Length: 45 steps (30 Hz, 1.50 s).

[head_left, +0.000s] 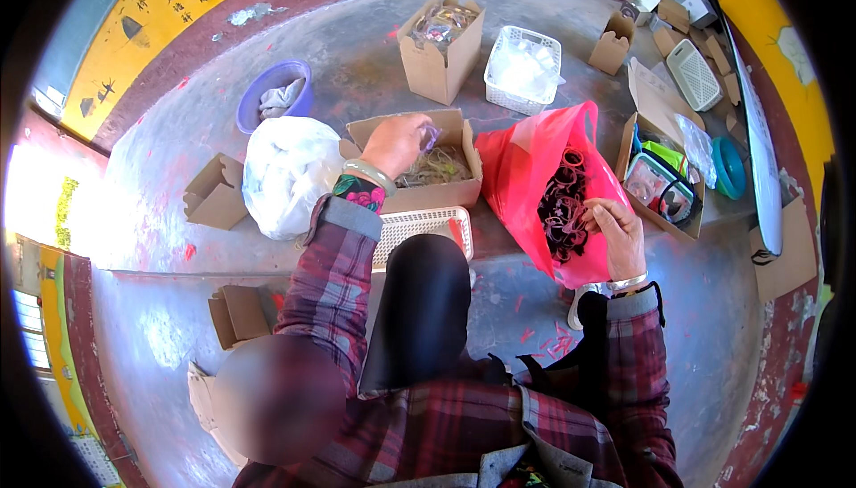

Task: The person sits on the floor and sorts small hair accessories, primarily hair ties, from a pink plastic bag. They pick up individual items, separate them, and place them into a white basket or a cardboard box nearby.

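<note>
My left hand (399,142) is closed on a small shiny purple thing (431,137), too small to name, above an open cardboard box (450,194). Inside that box lies a tangle of thin yellowish strands (434,170). On the right, a big pink plastic bag (519,163) stands open, full of dark and pinkish loops (563,207) that look like elastic bands. My right hand (617,234) is over the bag's right edge, thumb and fingertips pinched together at the loops. What those fingertips hold, if anything, cannot be made out.
A white basket (419,218) sits before my knee. Left are a white plastic bag (290,176) and a purple basin (248,112). Behind stand a tall carton (432,73) and a white basket (499,96); at right, a packed box (669,221) and a teal lid (729,169).
</note>
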Available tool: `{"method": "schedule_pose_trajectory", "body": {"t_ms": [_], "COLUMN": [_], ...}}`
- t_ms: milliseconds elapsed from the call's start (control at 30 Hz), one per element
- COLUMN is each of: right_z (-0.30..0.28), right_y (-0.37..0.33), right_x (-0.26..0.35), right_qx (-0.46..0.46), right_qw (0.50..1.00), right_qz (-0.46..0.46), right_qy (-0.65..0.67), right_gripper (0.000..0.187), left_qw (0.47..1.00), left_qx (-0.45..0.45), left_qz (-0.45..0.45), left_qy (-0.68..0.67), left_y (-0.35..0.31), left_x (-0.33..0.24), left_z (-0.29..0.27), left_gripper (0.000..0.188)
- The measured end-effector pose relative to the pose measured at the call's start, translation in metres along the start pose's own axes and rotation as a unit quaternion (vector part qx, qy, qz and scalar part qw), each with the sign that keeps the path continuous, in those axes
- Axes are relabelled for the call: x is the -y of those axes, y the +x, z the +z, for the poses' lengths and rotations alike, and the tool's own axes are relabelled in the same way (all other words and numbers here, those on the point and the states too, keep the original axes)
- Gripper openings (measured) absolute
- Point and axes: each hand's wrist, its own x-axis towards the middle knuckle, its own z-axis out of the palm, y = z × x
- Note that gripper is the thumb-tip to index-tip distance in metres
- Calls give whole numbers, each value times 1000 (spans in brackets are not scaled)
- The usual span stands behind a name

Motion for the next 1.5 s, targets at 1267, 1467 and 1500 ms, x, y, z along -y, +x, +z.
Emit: {"method": "schedule_pose_trajectory", "body": {"t_ms": [1267, 1467, 1500], "right_z": [4, 21, 21], "right_y": [-16, -31, -31], "right_x": [-5, -11, -12], "right_qx": [-30, -10, -1], "right_qw": [999, 1000, 999], "right_qz": [14, 28, 25], "right_qy": [-4, -9, -21], "right_gripper": [19, 18, 18], "left_qw": [975, 978, 980], "left_qx": [148, 125, 110], "left_qz": [-131, -139, -139], "left_qy": [98, 88, 89], "left_y": [-200, -184, -179], "left_x": [53, 71, 74], "left_z": [102, 131, 135], "left_gripper": [21, 22, 24]}}
